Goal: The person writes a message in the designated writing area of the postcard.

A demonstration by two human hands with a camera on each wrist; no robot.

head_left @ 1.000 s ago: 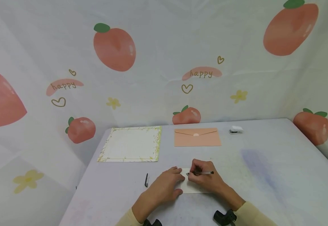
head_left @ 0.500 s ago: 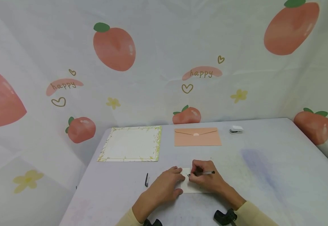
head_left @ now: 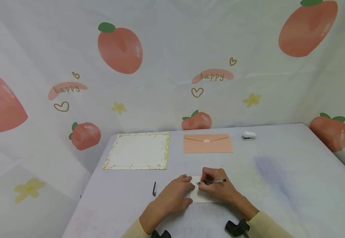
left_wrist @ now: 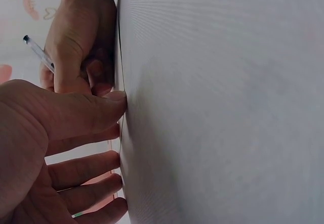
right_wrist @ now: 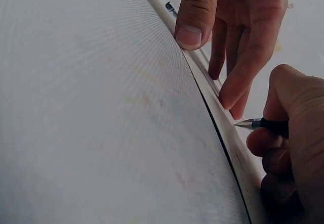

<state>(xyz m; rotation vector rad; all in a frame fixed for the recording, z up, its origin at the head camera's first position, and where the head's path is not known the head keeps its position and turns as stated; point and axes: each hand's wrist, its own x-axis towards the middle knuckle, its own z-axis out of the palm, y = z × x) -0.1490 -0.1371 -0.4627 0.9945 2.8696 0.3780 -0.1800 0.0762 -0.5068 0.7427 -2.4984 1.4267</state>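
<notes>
Backdrop (head_left: 172, 49): white cloth sheet, creased, hung behind and on both sides. Print: big peaches with green leaves, small yellow flowers, brown outline hearts, word "happy" on pink strokes. Surface (head_left: 294, 185): pale grey-white cover, faint bluish and yellowish stains at right of middle, rounded far corners. Light soft, even, weak shadows. Backdrop falls below surface edge at left.

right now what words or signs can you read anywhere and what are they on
"happy" on the backdrop cloth, left print.
"happy" on the same cloth, middle print.
Nothing readable shows on the small card under the hands, the bordered sheet, the envelope or the pen.
</notes>
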